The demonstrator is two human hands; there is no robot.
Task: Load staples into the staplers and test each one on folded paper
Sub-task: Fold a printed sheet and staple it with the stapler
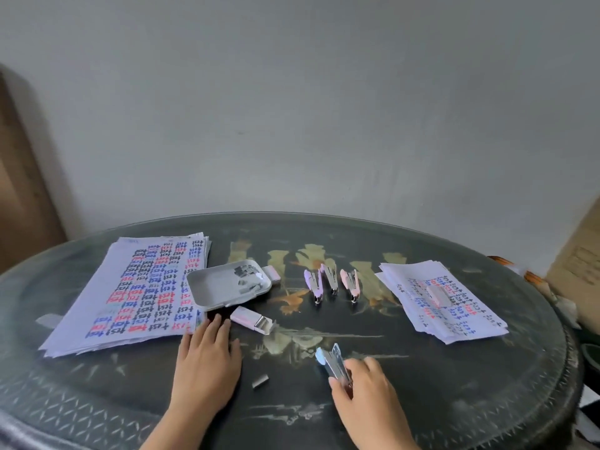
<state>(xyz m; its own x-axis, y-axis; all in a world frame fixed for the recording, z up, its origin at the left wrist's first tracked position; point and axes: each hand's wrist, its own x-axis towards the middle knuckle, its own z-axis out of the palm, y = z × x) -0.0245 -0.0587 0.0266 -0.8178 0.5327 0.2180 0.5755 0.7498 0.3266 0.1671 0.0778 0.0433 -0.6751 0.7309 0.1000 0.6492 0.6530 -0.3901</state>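
The dark, glass-topped oval table (487, 384) carries a flat stack of printed paper sheets (130, 293) just beyond the left hand (207, 358), which lies open, fingers straight. Folded printed papers (467, 323) sit far beyond the right hand (363, 388), which grips a pale-blue metal stapler (334, 362). Three pastel staplers (331, 280) stand ahead of both hands; whether they are loaded I cannot tell. Loading looks under way, with testing still to come. A silvery staple strip (260, 381) lies between the hands.

Dark oval table (422, 384), grey wall (292, 108)
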